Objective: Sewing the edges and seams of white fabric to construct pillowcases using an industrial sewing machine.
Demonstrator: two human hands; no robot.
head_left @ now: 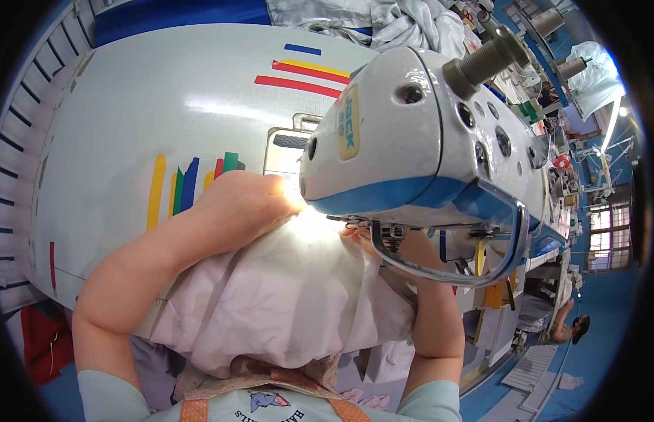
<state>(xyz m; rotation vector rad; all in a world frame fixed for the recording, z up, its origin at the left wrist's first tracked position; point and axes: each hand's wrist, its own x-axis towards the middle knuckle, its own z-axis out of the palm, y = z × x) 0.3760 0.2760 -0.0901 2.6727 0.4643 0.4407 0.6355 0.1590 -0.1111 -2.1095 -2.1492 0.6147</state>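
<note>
A sewing machine (383,141) with a white head and blue lower edge stands over the table, its lamp brightly lighting the needle area. Pale, near-white cloth (285,295) runs from there down over the table's front edge into my lap. My left hand (249,204) rests left of the needle area, fingers curled down on the cloth's far edge; glare washes out the fingertips. Partly behind the machine head, my right hand (362,237) has its fingers bent at the cloth beside the presser foot. The needle itself is hidden.
Coloured tape strips (176,184) are stuck on the white tabletop (116,105), with more near the back. Grey and blue fabric (411,24) is heaped beyond it. A metal guard loop (475,278) juts from the machine. A person (569,327) is far right.
</note>
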